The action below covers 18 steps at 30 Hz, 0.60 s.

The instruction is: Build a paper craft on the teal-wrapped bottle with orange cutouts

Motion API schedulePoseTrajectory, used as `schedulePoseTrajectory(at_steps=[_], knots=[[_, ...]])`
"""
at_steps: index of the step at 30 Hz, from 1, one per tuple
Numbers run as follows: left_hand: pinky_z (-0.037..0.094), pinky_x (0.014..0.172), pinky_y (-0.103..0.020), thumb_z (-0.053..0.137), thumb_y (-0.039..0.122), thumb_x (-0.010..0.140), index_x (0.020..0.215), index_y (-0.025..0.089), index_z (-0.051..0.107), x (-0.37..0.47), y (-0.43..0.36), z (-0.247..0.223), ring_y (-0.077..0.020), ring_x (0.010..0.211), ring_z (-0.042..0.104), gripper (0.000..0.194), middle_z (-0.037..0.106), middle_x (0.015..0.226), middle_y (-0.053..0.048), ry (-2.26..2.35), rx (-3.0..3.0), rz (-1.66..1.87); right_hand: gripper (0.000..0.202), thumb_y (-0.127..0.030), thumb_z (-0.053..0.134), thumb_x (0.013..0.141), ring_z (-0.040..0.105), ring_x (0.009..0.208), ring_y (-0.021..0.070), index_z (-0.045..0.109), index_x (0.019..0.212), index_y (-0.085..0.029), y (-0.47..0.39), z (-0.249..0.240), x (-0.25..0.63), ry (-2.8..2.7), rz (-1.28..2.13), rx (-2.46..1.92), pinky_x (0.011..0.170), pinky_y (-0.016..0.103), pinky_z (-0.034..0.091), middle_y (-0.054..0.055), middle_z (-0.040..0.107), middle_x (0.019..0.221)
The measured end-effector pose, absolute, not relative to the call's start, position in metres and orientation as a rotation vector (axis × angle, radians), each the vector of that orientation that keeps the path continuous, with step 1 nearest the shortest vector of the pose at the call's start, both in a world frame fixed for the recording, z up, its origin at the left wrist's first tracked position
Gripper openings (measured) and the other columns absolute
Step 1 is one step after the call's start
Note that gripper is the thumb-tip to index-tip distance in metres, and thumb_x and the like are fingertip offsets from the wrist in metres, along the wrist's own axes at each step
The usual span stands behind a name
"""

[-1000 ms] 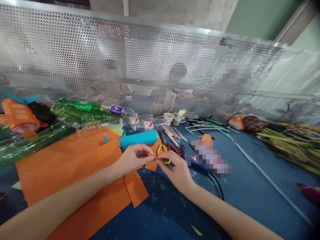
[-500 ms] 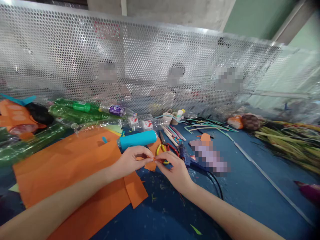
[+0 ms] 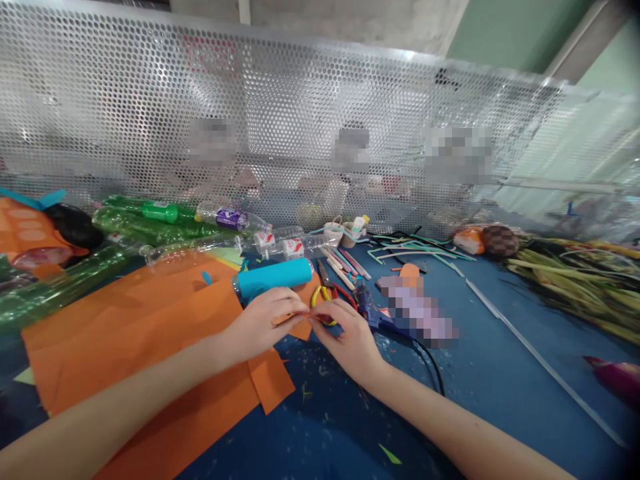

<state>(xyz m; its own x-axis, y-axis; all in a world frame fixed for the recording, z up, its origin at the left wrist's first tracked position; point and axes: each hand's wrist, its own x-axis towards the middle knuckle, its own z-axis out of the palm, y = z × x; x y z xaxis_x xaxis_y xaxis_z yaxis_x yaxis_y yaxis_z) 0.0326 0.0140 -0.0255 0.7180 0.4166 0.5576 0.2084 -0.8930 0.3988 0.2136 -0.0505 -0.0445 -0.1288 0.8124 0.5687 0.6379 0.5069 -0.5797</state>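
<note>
My left hand (image 3: pixel 265 323) and my right hand (image 3: pixel 350 337) meet at the middle, fingertips pinched on a small orange paper piece (image 3: pixel 299 315) between them. Its shape is mostly covered by my fingers. Just behind my left hand lies a bottle wrapped in blue paper (image 3: pixel 275 277). Large orange paper sheets (image 3: pixel 145 333) spread under my left forearm, with a smaller orange piece (image 3: pixel 271 381) at their right edge. Scissors with yellow and red handles (image 3: pixel 324 297) lie behind my right hand.
A dark blue glue gun (image 3: pixel 377 317) with a black cable lies right of my right hand. Green bottles (image 3: pixel 150 227), clear bottles (image 3: pixel 293 248), coloured sticks (image 3: pixel 343 263), thin tubes (image 3: pixel 425 252) and dry leaves (image 3: pixel 575 287) line the back, before a perforated metal screen (image 3: pixel 285 107).
More of the orange piece shows between my fingertips, and the fingers of my left hand have shifted slightly along it. The whole view has moved a little.
</note>
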Motion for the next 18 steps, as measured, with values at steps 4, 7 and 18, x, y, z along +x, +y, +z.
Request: schedulePoseTrajectory(at_steps=[4,7,18], knots=[[0.047,0.077,-0.028,0.047,0.021,0.090,0.092,0.018,0.061,0.0329,0.0138,-0.0262,-0.0155,0.086,0.057,0.014,0.064,0.089,-0.004,0.474,2.634,0.975,0.007,-0.017,0.056,0.084,0.058,0.076,0.0157,0.062,0.086,-0.021,-0.0500,-0.0448,0.2142,-1.851,0.257,-1.217,0.069,0.027,0.047,0.003,0.062,0.082],[0.047,0.077,-0.028,0.046,0.020,0.090,0.091,0.018,0.060,0.0329,0.0142,-0.0244,-0.0154,0.087,0.057,0.014,0.063,0.089,-0.004,0.442,2.667,0.998,0.007,-0.018,0.056,0.085,0.058,0.076,0.0158,0.062,0.086,-0.021,-0.0501,-0.0452,0.2146,-1.853,0.234,-1.240,0.069,0.027,0.047,0.002,0.063,0.081],[0.044,0.081,-0.030,0.045,0.022,0.092,0.092,0.018,0.057,0.0309,0.0163,-0.0214,-0.0164,0.088,0.053,0.013,0.060,0.089,-0.004,0.487,2.745,1.041,0.006,-0.023,0.058,0.084,0.057,0.070,0.0150,0.057,0.079,-0.021,-0.0498,-0.0453,0.2181,-1.824,0.037,-1.234,0.064,0.027,0.046,0.001,0.061,0.074]])
